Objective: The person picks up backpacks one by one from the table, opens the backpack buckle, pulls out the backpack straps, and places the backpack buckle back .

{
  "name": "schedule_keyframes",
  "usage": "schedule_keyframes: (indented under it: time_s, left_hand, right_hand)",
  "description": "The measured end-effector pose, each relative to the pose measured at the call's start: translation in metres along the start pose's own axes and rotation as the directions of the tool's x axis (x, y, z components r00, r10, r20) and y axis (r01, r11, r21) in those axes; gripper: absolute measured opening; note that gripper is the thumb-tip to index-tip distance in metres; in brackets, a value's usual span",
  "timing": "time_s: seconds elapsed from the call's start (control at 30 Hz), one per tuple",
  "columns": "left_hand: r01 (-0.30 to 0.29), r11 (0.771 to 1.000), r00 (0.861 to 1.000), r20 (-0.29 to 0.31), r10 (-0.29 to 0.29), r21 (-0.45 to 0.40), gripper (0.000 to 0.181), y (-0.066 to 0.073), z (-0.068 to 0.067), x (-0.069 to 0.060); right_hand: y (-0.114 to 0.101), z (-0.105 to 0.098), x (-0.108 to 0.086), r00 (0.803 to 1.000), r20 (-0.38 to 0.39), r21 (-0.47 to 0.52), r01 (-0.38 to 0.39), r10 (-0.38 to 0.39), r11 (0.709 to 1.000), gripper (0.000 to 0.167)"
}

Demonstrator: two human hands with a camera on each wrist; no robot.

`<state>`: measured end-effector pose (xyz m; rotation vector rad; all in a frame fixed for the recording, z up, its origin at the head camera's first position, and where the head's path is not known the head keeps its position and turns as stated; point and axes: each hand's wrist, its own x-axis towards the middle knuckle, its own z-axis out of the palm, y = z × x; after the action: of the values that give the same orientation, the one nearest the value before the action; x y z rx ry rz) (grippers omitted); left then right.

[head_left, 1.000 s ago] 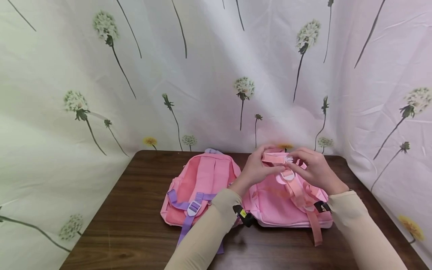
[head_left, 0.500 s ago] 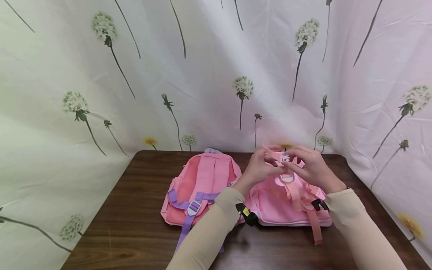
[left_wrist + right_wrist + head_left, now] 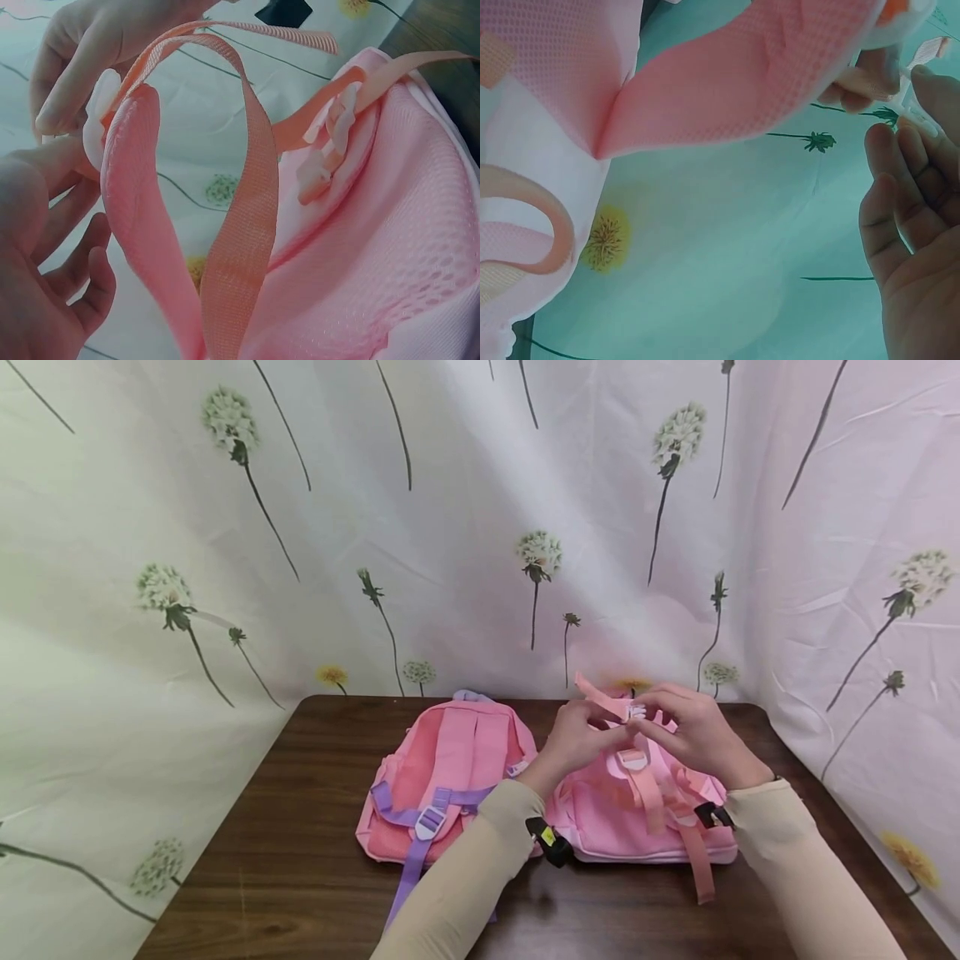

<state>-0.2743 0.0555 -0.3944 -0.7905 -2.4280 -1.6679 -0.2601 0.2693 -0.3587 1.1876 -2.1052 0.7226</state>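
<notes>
A pink backpack (image 3: 645, 827) lies on the table at the right, its peach webbing straps spread over it. Above its top, my left hand (image 3: 577, 737) pinches a peach webbing strap (image 3: 600, 696) close to a small white plastic buckle (image 3: 636, 712). My right hand (image 3: 693, 735) pinches that buckle from the other side. Fingertips partly hide the buckle, so its exact form is unclear. A padded pink shoulder strap (image 3: 135, 172) arches up beside my left hand in the left wrist view. Below the hands hangs a white strap adjuster (image 3: 632, 759) with webbing through it.
To the left lies a second pink backpack (image 3: 472, 752) with purple straps (image 3: 411, 872) and a white adjuster (image 3: 431, 822). Both bags rest on a dark wooden table (image 3: 300, 827). A flower-printed curtain (image 3: 450, 527) stands behind and at the sides.
The peach strap's loose end has swung up and now points to the upper left. Both hands stay at the buckle with small finger movements. The hanging adjuster has shifted slightly left.
</notes>
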Motion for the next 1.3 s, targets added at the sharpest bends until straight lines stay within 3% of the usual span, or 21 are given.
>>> schedule_keyframes:
  time_s: [0.2, 0.67, 1.03, 1.3]
  left_hand:
    - [-0.039, 0.999, 0.999, -0.003, 0.039, 0.008, 0.026, -0.001, 0.0, -0.001]
    - [-0.087, 0.987, 0.996, 0.017, 0.086, 0.137, 0.016, -0.001, -0.004, -0.001]
    - [-0.079, 0.953, 0.997, 0.038, 0.071, 0.294, 0.015, 0.0, -0.009, -0.005]
    - [-0.147, 0.903, 0.989, 0.077, 0.126, 0.403, 0.011, 0.0, -0.011, -0.006]
  right_hand:
    - [-0.001, -0.001, -0.001, 1.0, 0.009, -0.002, 0.011, -0.011, 1.0, 0.037]
    - [-0.001, -0.001, -0.002, 1.0, 0.029, 0.018, -0.001, 0.001, 1.0, 0.04]
    - [0.0, 0.003, -0.003, 0.999, 0.036, 0.036, -0.021, 0.02, 0.999, 0.039]
    - [0.004, 0.003, -0.005, 0.994, 0.089, 0.049, -0.062, 0.058, 0.997, 0.034]
